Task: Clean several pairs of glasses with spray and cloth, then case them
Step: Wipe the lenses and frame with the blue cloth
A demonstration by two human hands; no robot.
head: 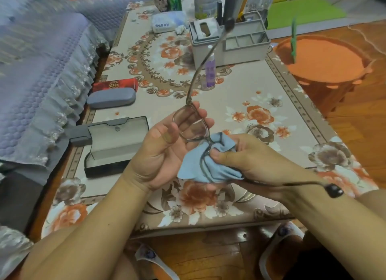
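In the head view, at frame centre, the glasses (191, 125) are held by one lens rim in the curled fingers of the left hand (167, 148), while the other lens is pinched through the blue cloth (205, 162) by the right hand (240, 156). Light circular rubbing is advised, with the frame steadied at the rim. An open case (113, 146) waits at middle left.

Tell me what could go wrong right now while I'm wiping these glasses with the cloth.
The glasses are in mid-air, the left hand gripping one lens rim while the right hand pinches the blue cloth on the other; hard rubbing might strain the bridge. Both temples stick out unfolded and could snag. The left fingers may smudge the lens.
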